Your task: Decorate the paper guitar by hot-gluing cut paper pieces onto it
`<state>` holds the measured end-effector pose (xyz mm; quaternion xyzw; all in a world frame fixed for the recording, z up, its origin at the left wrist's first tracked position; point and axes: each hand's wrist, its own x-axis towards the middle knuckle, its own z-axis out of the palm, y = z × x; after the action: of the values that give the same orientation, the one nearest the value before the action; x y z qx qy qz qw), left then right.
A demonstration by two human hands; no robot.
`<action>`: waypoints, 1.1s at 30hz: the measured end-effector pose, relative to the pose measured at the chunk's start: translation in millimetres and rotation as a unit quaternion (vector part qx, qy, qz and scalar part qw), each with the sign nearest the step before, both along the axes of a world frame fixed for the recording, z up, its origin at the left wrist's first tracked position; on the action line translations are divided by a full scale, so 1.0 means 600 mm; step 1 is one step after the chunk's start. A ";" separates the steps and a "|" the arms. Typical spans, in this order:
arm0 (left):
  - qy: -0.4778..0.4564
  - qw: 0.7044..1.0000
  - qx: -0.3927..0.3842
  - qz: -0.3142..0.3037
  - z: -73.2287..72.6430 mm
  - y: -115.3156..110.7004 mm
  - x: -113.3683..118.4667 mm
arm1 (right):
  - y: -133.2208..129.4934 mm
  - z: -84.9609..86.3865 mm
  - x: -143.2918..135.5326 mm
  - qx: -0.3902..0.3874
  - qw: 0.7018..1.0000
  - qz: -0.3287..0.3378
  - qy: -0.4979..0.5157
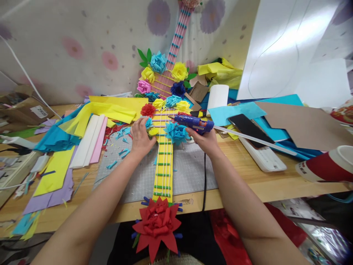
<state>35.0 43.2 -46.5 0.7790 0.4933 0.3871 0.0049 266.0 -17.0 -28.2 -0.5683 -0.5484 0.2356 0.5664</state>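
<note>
A yellow paper guitar (164,162) with white strings and green frets lies on the grey cutting mat (190,173), its neck toward me. My left hand (141,138) curls at the left edge of its body, beside the small blue and yellow paper flowers; its fingertips are partly hidden. In my right hand (205,140) is a blue hot glue gun (194,123), its nozzle pointing left over the body. A long white glue stick (256,139) sticks out behind it. Under the gun sits a blue paper flower (176,132). A large red paper flower (158,224) covers the headstock, overhanging the table edge.
A pink paper guitar (173,51) leans on the wall behind. Crepe paper (110,110) and blue scraps (111,164) lie left. On the right are a phone (248,129) on a white device (263,158), brown cardboard (309,125) and a red-white cup (328,165). A black cord (204,184) hangs down.
</note>
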 end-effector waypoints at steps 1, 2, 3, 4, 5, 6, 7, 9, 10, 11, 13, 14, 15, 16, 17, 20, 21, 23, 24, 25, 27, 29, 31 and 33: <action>0.001 1.000 0.002 -0.001 -0.001 0.000 0.000 | 0.000 0.000 0.000 -0.001 1.000 -0.002 -0.003; 0.002 1.000 0.003 -0.002 -0.001 0.000 0.000 | 0.001 0.000 0.001 -0.001 1.000 -0.004 -0.005; 0.002 1.000 0.003 -0.004 -0.002 -0.001 0.001 | 0.001 0.000 0.001 -0.003 1.000 -0.006 -0.004; 0.001 1.000 0.003 -0.005 -0.002 -0.001 0.002 | 0.001 0.000 0.001 -0.006 1.000 -0.006 -0.003; 0.001 1.000 0.003 -0.006 -0.002 -0.002 0.003 | 0.001 0.001 0.000 -0.009 1.000 -0.006 -0.001; 0.001 1.000 0.003 -0.006 -0.002 -0.003 0.004 | 0.000 0.001 0.000 -0.012 1.000 -0.005 0.001; 0.001 1.000 0.003 -0.005 -0.003 -0.003 0.004 | 0.000 0.002 -0.001 -0.013 1.000 -0.003 0.003; -0.002 1.000 0.004 -0.005 -0.003 -0.002 0.005 | 0.000 0.002 -0.001 -0.013 1.000 -0.001 0.005; -0.005 1.000 0.005 -0.006 -0.003 -0.001 0.004 | 0.000 0.002 -0.002 -0.011 1.000 0.000 0.005; -0.007 1.000 0.006 -0.007 -0.004 -0.001 0.003 | 0.000 0.002 -0.002 -0.008 1.000 0.001 0.005; -0.006 1.000 0.011 -0.009 -0.006 0.000 0.000 | 0.001 0.002 -0.001 -0.001 1.000 0.002 0.006; -0.005 1.000 0.015 -0.008 -0.007 0.000 -0.003 | 0.001 0.002 0.000 0.002 1.000 0.003 0.006; -0.005 1.000 0.019 -0.004 -0.009 0.000 -0.007 | 0.001 0.002 0.000 0.004 1.000 0.004 0.007; -0.009 1.000 0.023 0.003 -0.010 -0.001 -0.012 | 0.002 0.003 0.000 0.005 1.000 0.004 0.007; -0.019 0.999 0.026 0.014 -0.012 -0.003 -0.017 | 0.002 0.003 0.000 0.005 1.000 0.005 0.008; -0.082 0.995 0.022 0.058 -0.014 -0.008 -0.032 | 0.001 0.006 -0.002 -0.002 1.000 0.004 0.011; -0.110 0.991 0.013 0.070 -0.014 -0.010 -0.037 | 0.001 0.006 -0.003 -0.004 1.000 0.005 0.012; -0.181 0.979 -0.023 0.087 -0.013 -0.012 -0.042 | 0.000 0.007 -0.004 -0.007 1.000 0.005 0.013; -0.226 0.968 -0.052 0.091 -0.012 -0.013 -0.043 | 0.000 0.007 -0.004 -0.010 1.000 0.005 0.011; -0.276 0.953 -0.089 0.091 -0.011 -0.013 -0.042 | 0.000 0.007 -0.004 -0.013 1.000 0.004 0.009; -0.380 0.903 -0.182 0.087 -0.008 -0.015 -0.036 | -0.001 0.007 -0.003 -0.020 1.000 0.001 0.003; -0.466 0.837 -0.278 0.069 -0.003 -0.019 -0.027 | -0.001 0.008 -0.003 -0.024 1.000 0.000 -0.002; -0.527 0.775 -0.347 0.033 0.004 -0.023 -0.016 | -0.001 0.009 -0.004 -0.026 1.000 -0.002 -0.005; -0.569 0.732 -0.375 -0.002 0.009 -0.028 -0.005 | -0.001 0.009 -0.005 -0.025 1.000 0.001 -0.003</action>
<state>31.9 26.6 -41.3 0.3489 0.5020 0.5411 0.5775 262.8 -17.5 -22.7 -0.5824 -0.5446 0.2484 0.5500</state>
